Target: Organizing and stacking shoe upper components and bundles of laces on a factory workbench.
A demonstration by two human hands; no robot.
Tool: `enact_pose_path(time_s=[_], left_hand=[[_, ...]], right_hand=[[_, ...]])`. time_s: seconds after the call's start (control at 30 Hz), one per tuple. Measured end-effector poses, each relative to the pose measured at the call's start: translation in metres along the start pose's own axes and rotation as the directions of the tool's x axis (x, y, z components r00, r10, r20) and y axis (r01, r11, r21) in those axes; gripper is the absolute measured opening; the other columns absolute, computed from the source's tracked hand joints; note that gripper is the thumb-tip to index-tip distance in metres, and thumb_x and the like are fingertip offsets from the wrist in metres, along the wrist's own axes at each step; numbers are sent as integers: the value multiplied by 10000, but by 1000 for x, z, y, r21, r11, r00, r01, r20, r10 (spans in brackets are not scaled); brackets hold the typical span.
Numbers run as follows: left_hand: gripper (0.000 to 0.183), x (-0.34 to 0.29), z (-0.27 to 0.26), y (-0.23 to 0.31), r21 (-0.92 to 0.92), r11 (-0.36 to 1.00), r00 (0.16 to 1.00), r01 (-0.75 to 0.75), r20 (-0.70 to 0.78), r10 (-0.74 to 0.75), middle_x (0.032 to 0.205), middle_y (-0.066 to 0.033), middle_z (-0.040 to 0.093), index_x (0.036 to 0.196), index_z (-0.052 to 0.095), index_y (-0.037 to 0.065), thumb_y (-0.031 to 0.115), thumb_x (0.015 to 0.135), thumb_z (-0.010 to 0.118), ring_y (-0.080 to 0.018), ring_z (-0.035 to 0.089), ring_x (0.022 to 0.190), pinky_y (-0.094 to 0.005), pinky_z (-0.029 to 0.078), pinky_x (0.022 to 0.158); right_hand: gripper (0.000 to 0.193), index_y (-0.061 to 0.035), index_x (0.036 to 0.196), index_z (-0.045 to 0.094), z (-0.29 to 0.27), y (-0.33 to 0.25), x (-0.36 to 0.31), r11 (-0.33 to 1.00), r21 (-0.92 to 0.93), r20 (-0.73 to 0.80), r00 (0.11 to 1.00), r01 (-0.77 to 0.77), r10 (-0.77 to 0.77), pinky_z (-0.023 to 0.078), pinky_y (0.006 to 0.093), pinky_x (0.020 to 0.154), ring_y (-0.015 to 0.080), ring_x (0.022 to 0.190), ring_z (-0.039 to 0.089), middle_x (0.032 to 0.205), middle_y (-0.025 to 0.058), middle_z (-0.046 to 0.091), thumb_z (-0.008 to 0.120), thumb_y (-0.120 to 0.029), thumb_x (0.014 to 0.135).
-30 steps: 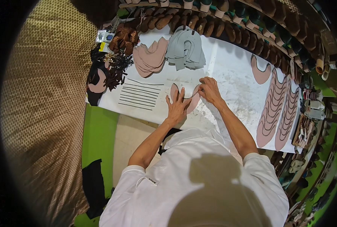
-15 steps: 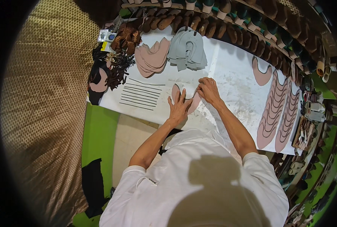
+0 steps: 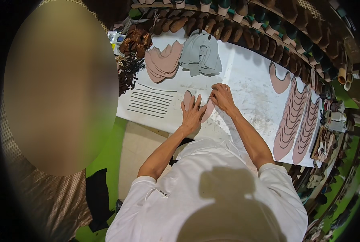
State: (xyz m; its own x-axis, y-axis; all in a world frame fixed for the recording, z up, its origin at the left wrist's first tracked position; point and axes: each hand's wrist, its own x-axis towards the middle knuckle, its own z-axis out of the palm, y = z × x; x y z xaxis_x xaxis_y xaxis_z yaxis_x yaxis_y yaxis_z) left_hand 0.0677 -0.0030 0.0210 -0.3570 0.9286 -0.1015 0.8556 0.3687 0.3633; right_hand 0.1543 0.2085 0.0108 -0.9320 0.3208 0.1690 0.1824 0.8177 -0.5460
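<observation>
A pink U-shaped shoe-upper piece [image 3: 207, 114] lies on the white tabletop in front of me, with a dark line along part of its inner edge. My left hand [image 3: 193, 114] rests on it with fingers spread, covering its middle. At the piece's right tip, the thumb and fingers of my right hand [image 3: 222, 98] are pinched together on the edge; the fingertips hide what is between them. Left of my hands, several thin dark strips [image 3: 164, 90] lie side by side.
Behind my hands are stacks of pink pieces [image 3: 163, 63] and grey pieces [image 3: 200, 54]. Overlapping pink pieces [image 3: 283, 141] form two rows on the right. Brown shoes [image 3: 228, 30] line the far edge. Dark bits [image 3: 127, 74] are heaped at the left. A blurred oval covers the left side.
Both hands stay almost in place on the pink piece. A large blurred oval now covers the curtain and the table's left end.
</observation>
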Motion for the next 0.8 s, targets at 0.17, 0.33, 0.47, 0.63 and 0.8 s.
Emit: enact_pose_path(time_s=[0.17, 0.33, 0.47, 0.63, 0.8], left_hand=[[624, -1, 4, -3, -14, 1000, 1000, 1, -22, -1, 1712, -145, 217, 1387, 628, 226, 64, 800, 764, -415, 191, 1565, -776, 147, 1118], [660, 2, -5, -1, -4, 1000, 999, 15, 49, -15, 1713, -143, 211, 1376, 623, 239, 63, 765, 800, -422, 185, 1565, -781, 145, 1121], [636, 5, -9, 0, 6, 1000, 999, 14, 43, -14, 1716, -138, 204, 1395, 613, 255, 95, 803, 784, -429, 185, 1562, -788, 146, 1119], [792, 5, -1, -7, 66, 998, 1000, 10, 8, -11, 1723, -133, 176, 1491, 534, 333, 169, 767, 811, -436, 180, 1556, -824, 145, 1093], [799, 7, 4, -10, 49, 999, 1000, -3, 8, 2, 1727, -134, 165, 1490, 535, 331, 173, 756, 810, -443, 181, 1554, -826, 139, 1097]], right_hand=[[112, -62, 914, 716, 2, -1, 2, 1000, 1, -1, 1000, 10, -10, 324, 508, 1160, 303, 1256, 533, 1215, 108, 643, 732, -133, 829], [101, -70, 918, 717, 5, 0, 1, 1000, 2, 17, 1000, -16, 16, 315, 528, 1175, 299, 1265, 535, 1235, 103, 642, 731, -134, 840], [102, -67, 909, 727, 6, 1, 1, 999, -9, 42, 999, -30, 31, 319, 498, 1166, 311, 1284, 533, 1255, 113, 652, 724, -153, 855], [96, -71, 910, 727, 6, 1, 2, 999, -15, 44, 999, -30, 31, 315, 512, 1171, 306, 1282, 540, 1257, 111, 652, 727, -148, 851], [95, -77, 911, 722, 5, 0, 3, 999, -20, 62, 997, -38, 40, 313, 525, 1171, 311, 1278, 543, 1262, 112, 646, 726, -152, 853]])
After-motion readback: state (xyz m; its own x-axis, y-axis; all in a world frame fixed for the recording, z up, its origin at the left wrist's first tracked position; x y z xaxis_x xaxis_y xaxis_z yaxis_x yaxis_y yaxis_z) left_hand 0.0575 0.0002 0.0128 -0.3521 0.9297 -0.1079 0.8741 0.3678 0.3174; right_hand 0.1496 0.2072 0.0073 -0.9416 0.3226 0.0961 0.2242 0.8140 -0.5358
